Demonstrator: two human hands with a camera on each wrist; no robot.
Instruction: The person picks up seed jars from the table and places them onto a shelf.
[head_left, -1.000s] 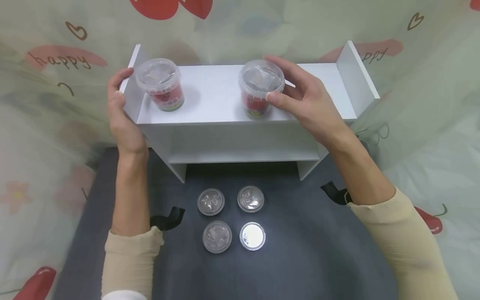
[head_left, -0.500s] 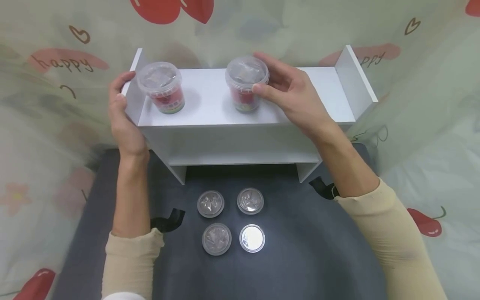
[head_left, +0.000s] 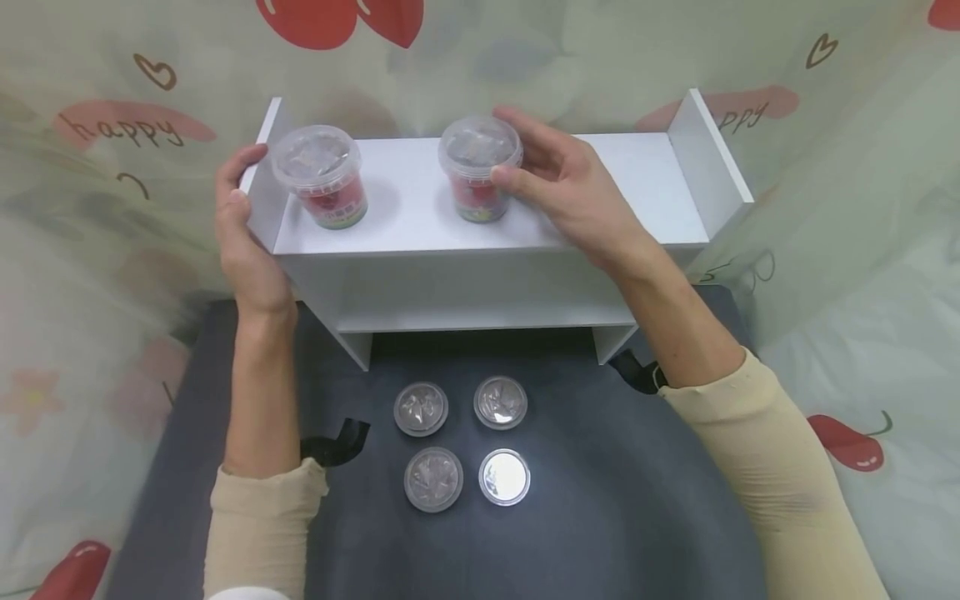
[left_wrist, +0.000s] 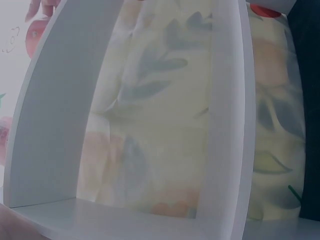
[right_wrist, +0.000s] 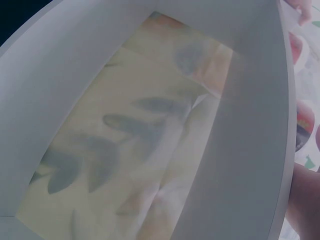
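A white shelf unit (head_left: pixel 480 287) stands on the dark table. My left hand (head_left: pixel 251 225) grips its left side panel (head_left: pixel 264 200), thumb in front and fingers on the outer side. On the top board, close to that panel, stands a clear lidded plastic tub (head_left: pixel 318 175) with a red and green label. A second, similar tub (head_left: pixel 478 171) is upright near the middle of the board, held between thumb and fingers of my right hand (head_left: pixel 566 187) from its right side. Whether its base touches the board cannot be told. The right wrist view shows part of my right hand (right_wrist: pixel 304 200) at its edge.
Several round clear-lidded containers (head_left: pixel 433 479) sit on the table (head_left: pixel 600 500) in front of the shelf. Right of my right hand the top board (head_left: pixel 645 179) runs to the right side panel (head_left: pixel 708 162). A printed curtain (head_left: pixel 480 75) hangs behind and at both sides.
My right hand has slid left along the top board with the second tub, towards the first one. My left hand keeps its grip on the side panel.
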